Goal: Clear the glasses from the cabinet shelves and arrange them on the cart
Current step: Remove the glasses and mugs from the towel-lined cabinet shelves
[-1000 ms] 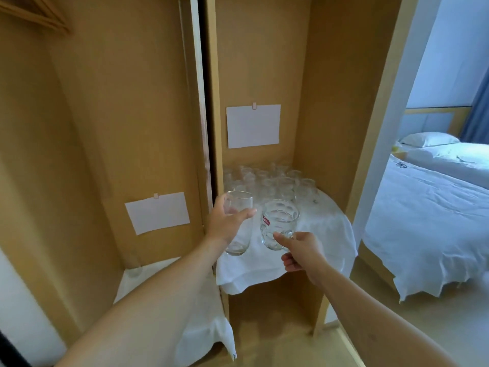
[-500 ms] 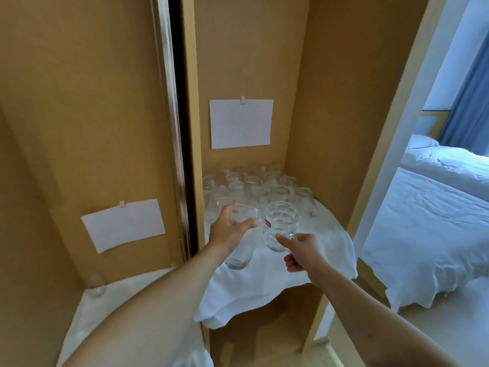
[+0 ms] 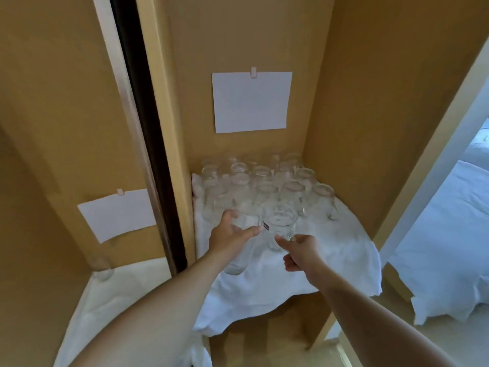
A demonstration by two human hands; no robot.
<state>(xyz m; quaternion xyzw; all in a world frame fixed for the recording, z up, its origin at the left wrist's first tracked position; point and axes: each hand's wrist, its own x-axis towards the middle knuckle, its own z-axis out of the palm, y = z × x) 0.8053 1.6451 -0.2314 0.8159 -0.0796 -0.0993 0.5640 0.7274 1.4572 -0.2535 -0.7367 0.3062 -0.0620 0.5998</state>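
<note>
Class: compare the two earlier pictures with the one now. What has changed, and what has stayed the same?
The view has swung right and closer to the shelf. Both hands have stretched further towards the cluster of glasses. The left hand keeps its grip on the tumbler, the right hand on the mug. The white cloth and papers are unchanged.

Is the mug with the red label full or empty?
Empty: the glass mug in the right hand looks clear right through, with no liquid line.
</note>
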